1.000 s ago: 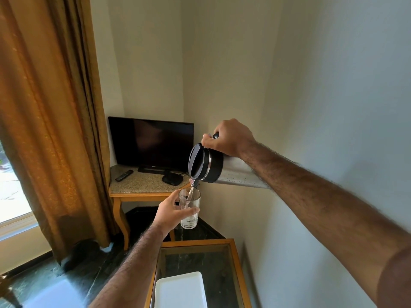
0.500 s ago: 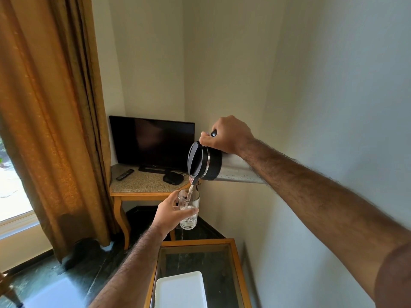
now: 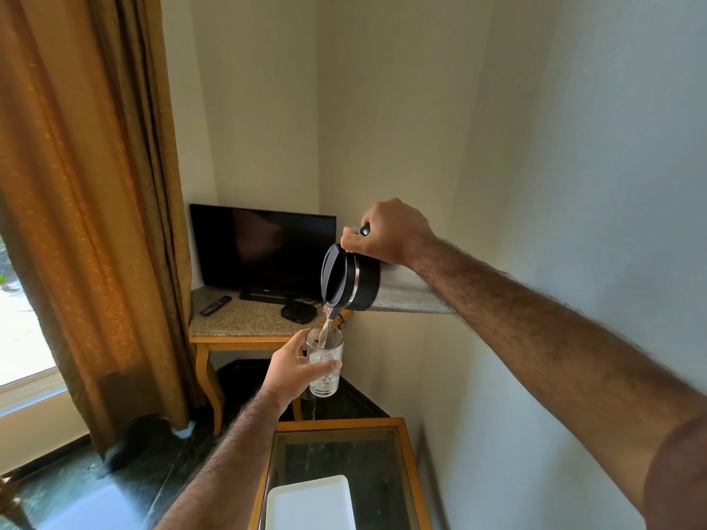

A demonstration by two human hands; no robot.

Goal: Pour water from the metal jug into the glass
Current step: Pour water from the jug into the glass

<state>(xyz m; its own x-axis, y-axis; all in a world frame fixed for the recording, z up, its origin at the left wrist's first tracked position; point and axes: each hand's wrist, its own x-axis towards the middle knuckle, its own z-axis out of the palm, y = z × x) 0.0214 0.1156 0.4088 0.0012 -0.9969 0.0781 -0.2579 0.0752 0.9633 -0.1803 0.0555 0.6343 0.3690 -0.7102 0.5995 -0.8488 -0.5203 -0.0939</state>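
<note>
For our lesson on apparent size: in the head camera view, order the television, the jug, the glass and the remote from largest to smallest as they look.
1. Television
2. Jug
3. Glass
4. Remote

The jug and glass are nearer the camera than the television and remote, so this ranks looks, not true size.

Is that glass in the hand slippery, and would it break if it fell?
Probably a bit slippery: the glass looks smooth and clear, gripped only by the left hand. It is likely getting heavier, since water from the jug runs into it. Dropped, it would probably shatter.
</note>
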